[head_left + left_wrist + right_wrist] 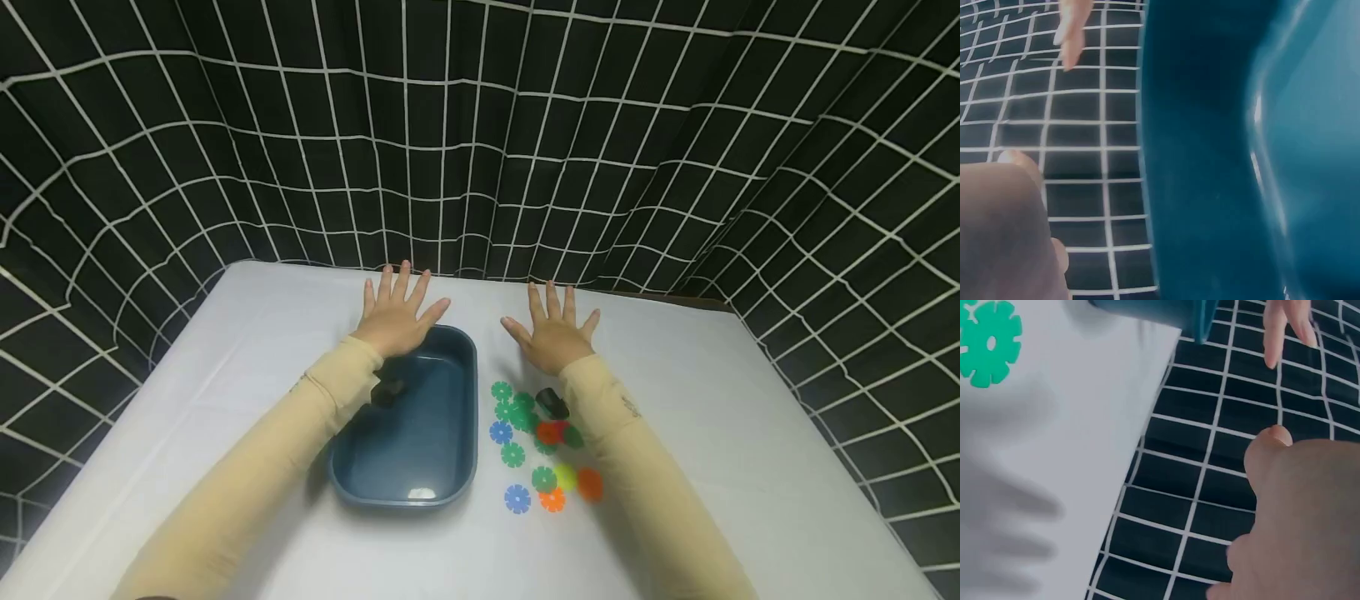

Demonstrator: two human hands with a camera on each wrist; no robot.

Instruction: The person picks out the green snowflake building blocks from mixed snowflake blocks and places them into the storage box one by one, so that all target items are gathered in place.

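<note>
Fingers spread and straight, my left hand (397, 321) hovers over the far left corner of a dark blue plastic basin (412, 450), palm down. My right hand (557, 340) is held out the same way over the white table, past a scatter of notched plastic discs. Neither hand holds anything. Among the discs are several green ones (513, 454), a blue disc (517, 499), an orange disc (552, 500) and a yellow disc (566, 477). Some overlap beside the right sleeve. A green disc (991, 344) also shows in the right wrist view.
A white cloth (697, 400) covers the table. Black fabric with a white grid (450, 150) hangs behind it and on both sides. A small black device (552, 403) sits at the right wrist, and both forearms wear beige sleeves (255, 475).
</note>
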